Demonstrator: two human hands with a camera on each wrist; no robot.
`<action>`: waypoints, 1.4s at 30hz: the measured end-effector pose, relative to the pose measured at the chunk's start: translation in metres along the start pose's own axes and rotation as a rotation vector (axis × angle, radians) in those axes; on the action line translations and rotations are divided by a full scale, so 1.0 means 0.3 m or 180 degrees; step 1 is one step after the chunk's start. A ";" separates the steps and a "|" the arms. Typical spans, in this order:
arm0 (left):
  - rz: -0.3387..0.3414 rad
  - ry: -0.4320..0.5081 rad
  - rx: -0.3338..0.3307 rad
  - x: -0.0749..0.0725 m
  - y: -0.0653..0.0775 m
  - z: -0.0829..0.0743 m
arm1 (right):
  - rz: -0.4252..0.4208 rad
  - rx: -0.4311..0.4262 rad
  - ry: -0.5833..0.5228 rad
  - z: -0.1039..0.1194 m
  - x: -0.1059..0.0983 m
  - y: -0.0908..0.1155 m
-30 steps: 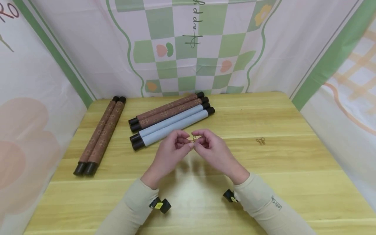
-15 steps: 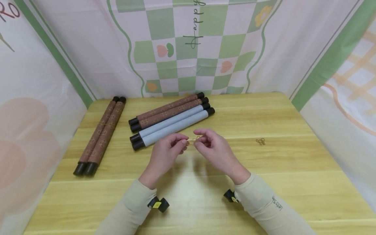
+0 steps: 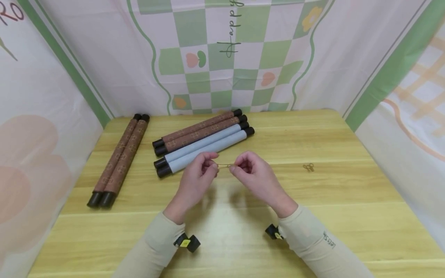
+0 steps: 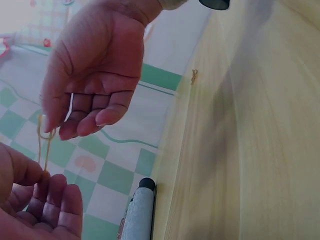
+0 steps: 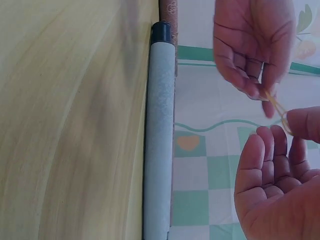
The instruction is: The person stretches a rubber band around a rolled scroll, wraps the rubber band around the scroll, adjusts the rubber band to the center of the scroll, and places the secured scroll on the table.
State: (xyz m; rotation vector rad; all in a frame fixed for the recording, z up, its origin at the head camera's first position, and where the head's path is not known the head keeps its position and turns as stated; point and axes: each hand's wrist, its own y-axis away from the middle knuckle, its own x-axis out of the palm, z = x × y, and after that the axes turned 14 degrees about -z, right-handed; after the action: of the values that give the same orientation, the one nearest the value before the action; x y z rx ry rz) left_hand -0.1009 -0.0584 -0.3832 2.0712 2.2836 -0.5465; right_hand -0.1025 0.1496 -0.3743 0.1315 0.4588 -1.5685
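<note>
A thin yellowish rubber band (image 3: pixel 223 166) spans the gap between my two hands above the table. One end is pinched between the thumb and fingers of my left hand (image 3: pixel 197 178). My right hand (image 3: pixel 256 178) pinches the other end with thumb and forefinger. In the left wrist view the rubber band (image 4: pixel 47 150) appears as two strands with a small loop near the right fingertips. From the right wrist the looped band (image 5: pixel 278 108) shows too, running between both sets of fingertips. Just behind my left hand lie two light blue scrolls (image 3: pixel 208 148) with black ends.
Two brown patterned scrolls (image 3: pixel 201 131) lie alongside the blue ones, toward the back. Another brown pair (image 3: pixel 121 160) lies slanted at the table's left side. A small cluster of rubber bands (image 3: pixel 308 167) rests on the wooden table (image 3: pixel 313 224) at the right. Printed cloth (image 3: pixel 222 77) hangs behind.
My fingertips were almost together around the band and have drawn slightly apart, with the band now stretched between them. My right forefinger has closed down onto the thumb. The scrolls have not moved.
</note>
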 end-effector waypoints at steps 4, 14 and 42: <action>0.0104 -0.0450 0.0183 -0.001 0.002 0.005 | -0.0023 0.0004 -0.0133 -0.003 -0.006 -0.002; -0.0050 0.0043 -0.0370 0.006 0.008 -0.002 | 0.0177 0.0244 -0.0161 -0.003 -0.012 0.001; 0.0291 -0.0058 0.0106 0.016 0.014 0.000 | 0.0678 -0.0144 0.0181 -0.012 0.006 0.002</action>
State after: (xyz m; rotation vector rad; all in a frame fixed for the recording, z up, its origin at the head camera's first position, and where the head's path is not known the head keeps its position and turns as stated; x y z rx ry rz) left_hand -0.0973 -0.0536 -0.3854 2.1633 2.1721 -0.6006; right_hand -0.1028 0.1494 -0.3783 0.1846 0.5078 -1.3474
